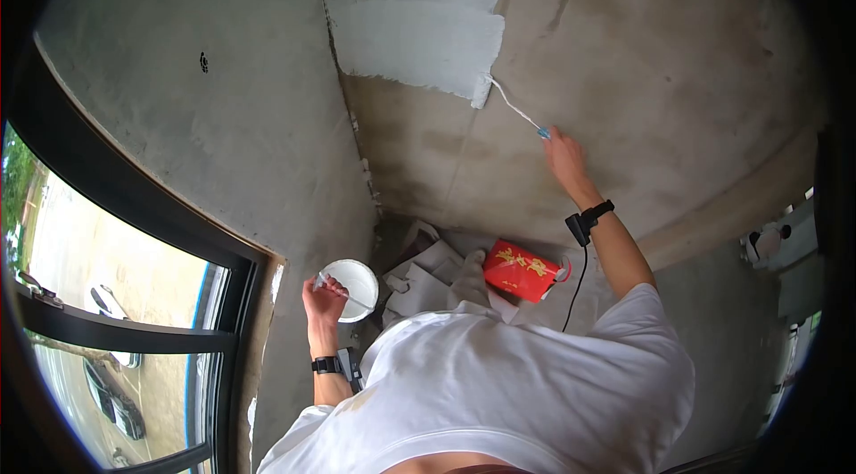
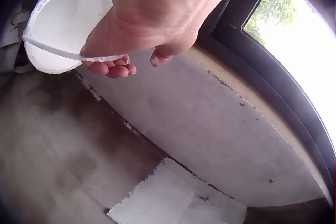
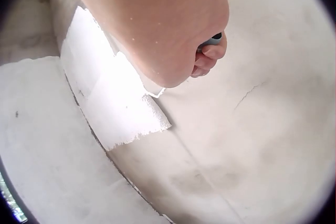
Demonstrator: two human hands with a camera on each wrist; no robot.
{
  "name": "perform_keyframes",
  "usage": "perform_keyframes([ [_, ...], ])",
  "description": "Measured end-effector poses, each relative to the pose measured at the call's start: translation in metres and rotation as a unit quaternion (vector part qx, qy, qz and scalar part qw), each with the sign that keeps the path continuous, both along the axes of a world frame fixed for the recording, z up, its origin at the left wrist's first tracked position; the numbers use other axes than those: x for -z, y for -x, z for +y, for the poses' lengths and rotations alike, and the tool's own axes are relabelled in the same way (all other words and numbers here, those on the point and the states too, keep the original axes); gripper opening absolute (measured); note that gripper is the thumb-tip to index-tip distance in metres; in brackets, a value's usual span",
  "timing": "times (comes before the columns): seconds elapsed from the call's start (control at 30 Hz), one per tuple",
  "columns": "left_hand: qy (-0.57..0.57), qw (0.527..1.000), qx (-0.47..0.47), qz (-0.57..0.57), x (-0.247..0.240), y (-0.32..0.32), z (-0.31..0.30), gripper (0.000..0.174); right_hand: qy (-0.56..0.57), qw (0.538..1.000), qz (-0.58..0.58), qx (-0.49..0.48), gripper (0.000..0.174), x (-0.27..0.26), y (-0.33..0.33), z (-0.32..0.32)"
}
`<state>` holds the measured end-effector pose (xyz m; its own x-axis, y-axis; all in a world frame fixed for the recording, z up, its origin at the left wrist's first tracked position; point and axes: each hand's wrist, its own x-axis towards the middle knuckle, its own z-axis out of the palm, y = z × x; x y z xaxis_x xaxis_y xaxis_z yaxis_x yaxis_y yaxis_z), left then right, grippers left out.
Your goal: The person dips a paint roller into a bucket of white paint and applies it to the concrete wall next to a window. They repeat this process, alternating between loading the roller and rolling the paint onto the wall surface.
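Note:
My right hand (image 1: 564,160) grips the blue handle of a paint roller (image 1: 481,91), arm stretched out to the wall. The roller's sleeve overlaps the lower right corner of a white painted patch (image 1: 415,37). In the right wrist view, fingers (image 3: 203,65) curl round the handle, and most of the roller frame is hidden behind the hand. Low on the left, my left hand (image 1: 323,303) holds a white bucket (image 2: 73,8) by its thin bail handle (image 2: 52,49). Paint smears the bucket's rim, and its inside looks white.
A red box (image 1: 524,271) with gold lettering stands on the floor below the wall, beside crumpled pale sheets (image 1: 428,282). To the left is a dark-framed window (image 1: 236,296). A grey side wall (image 1: 223,135) meets the bare wall (image 1: 642,90) at a corner.

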<state>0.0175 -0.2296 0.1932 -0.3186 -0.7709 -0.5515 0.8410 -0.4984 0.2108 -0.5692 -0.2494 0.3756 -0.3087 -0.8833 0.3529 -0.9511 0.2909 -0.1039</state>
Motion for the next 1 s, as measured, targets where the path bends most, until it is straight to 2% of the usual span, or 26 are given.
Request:
perform_keyframes([
  [0.2, -0.018, 1.0, -0.012, 0.005, 0.003, 0.0, 0.006, 0.028, -0.034, 0.998, -0.02, 0.048, 0.03, 0.0, -0.026, -0.029],
  [0.47, -0.005, 0.998, -0.062, 0.016, 0.003, -0.014, 0.029, 0.028, -0.028, 0.998, -0.041, -0.029, 0.037, 0.015, -0.096, -0.12],
  [0.73, 0.009, 0.997, -0.08, 0.005, -0.016, -0.017, 0.051, 0.029, -0.012, 0.991, -0.051, -0.119, 0.034, 0.026, -0.158, -0.209],
  [1.0, 0.02, 0.994, -0.105, 0.007, -0.016, -0.023, 0.061, 0.03, -0.03, 0.989, -0.044, -0.136, 0.031, 0.007, -0.198, -0.231],
])
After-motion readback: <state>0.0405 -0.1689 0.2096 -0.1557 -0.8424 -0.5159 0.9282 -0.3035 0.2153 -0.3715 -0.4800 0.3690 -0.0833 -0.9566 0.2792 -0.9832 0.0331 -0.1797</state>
